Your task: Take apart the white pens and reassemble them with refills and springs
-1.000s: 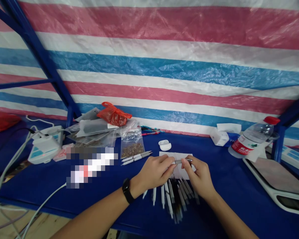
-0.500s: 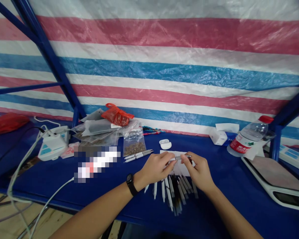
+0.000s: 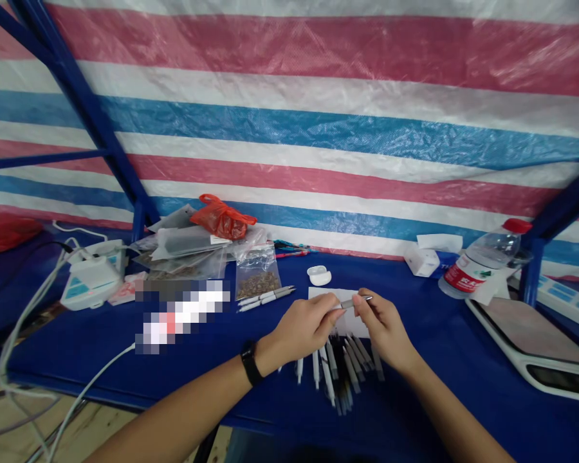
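Observation:
Both my hands hold one pen between them over a white paper sheet. My left hand is closed round the pen's white barrel, while my right hand pinches its grey front part close to the silver tip. Below the paper lie several loose pen parts, white barrels and grey pieces, with dark thin refills among them. Two pens that look whole rest left of my left hand. Just beyond the paper sits an open white earbud case.
A bag of small brown parts and a red plastic bag lie at the back left. To the right stand a bottle, a tissue pack and a flat scale. White cables and a power strip are far left.
My right fingers have shifted slightly along the pen's front, and the tip shows more plainly. The view has tilted a little. The loose parts lie as before.

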A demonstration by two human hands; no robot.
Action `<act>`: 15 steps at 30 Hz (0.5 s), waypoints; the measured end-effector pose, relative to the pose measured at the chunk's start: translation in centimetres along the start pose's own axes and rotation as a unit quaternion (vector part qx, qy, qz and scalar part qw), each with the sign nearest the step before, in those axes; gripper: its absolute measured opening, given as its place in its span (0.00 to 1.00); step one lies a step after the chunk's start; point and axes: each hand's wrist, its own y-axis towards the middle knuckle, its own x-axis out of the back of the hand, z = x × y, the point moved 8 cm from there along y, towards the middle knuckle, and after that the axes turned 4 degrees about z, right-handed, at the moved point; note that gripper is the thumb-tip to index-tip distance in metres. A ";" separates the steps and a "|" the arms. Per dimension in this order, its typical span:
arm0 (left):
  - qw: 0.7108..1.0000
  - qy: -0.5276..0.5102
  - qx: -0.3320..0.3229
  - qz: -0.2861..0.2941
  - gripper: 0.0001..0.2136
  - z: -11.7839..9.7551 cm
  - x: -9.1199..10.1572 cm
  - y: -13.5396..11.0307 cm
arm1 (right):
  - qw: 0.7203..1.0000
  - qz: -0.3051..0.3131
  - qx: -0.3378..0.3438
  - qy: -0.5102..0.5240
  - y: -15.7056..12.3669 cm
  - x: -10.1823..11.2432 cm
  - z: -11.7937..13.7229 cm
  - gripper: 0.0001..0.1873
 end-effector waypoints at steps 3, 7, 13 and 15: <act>0.980 -0.182 0.059 0.053 0.14 0.4 -0.9 0.1 | 1.000 0.012 0.002 0.020 -0.1 0.0 0.1 0.31; 0.956 -0.274 0.067 0.075 0.15 0.1 -1.4 0.1 | 0.999 0.007 0.027 0.043 -0.3 0.3 0.4 0.29; 0.983 -0.167 0.064 0.030 0.10 0.1 -0.9 -0.1 | 0.997 -0.005 0.006 0.081 -0.1 0.6 -0.4 0.22; 0.990 -0.123 0.061 0.019 0.09 0.0 -0.6 -0.1 | 0.997 -0.012 -0.007 0.080 -0.1 0.6 -0.8 0.20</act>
